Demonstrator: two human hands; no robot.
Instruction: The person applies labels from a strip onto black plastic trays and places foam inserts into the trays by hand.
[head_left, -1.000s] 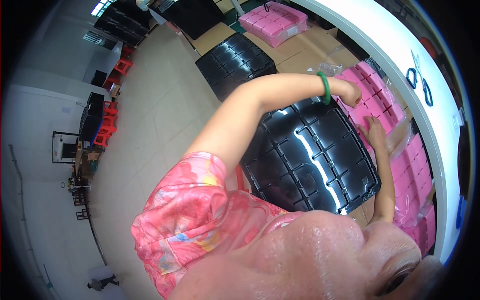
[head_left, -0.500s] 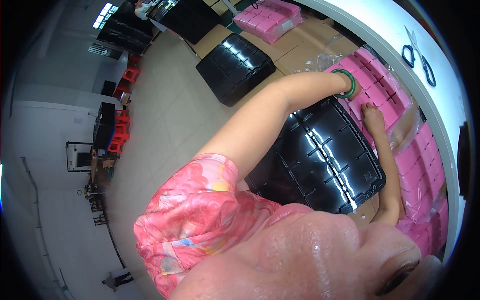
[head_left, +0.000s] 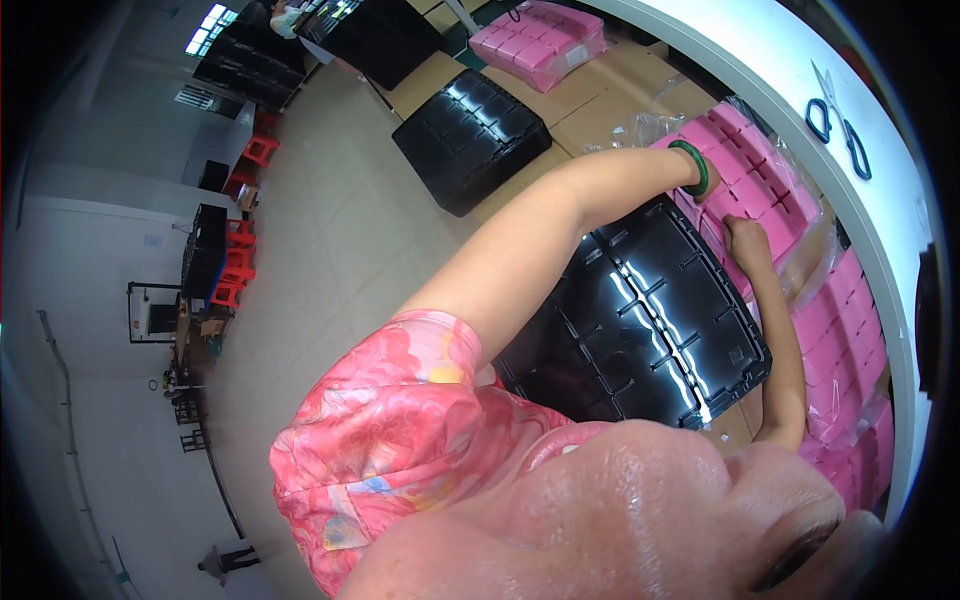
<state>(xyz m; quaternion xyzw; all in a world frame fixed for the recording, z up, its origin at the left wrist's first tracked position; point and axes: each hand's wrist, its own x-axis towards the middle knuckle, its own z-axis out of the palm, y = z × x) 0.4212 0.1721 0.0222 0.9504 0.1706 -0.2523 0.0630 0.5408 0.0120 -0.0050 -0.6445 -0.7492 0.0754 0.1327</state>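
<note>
My left hand (head_left: pixel 712 182), below a green bangle (head_left: pixel 699 167), reaches into a pink slotted foam piece (head_left: pixel 775 190); its fingers are mostly hidden by the wrist. Close beside it, my right hand (head_left: pixel 747 243) is closed, with curled fingers on the near edge of the same foam. Clear plastic wrap (head_left: pixel 815 265) lies loosely around this piece. Under my left forearm, next to both hands, sits a black plastic tray (head_left: pixel 650 310) with molded ridges and shiny highlights. More pink slotted foam (head_left: pixel 845 335) in plastic lies to the right of the tray.
A white table edge (head_left: pixel 890 230) curves along the right, with dark-handled scissors (head_left: pixel 838 120) on top. A second black tray (head_left: pixel 470 140) and another wrapped pink bundle (head_left: pixel 540 45) rest on cardboard (head_left: pixel 585 115) farther off. Red stools (head_left: pixel 238 265) line the far left.
The view has shifted very slightly. Both hands stay at the pink foam, with no clear change in their hold.
</note>
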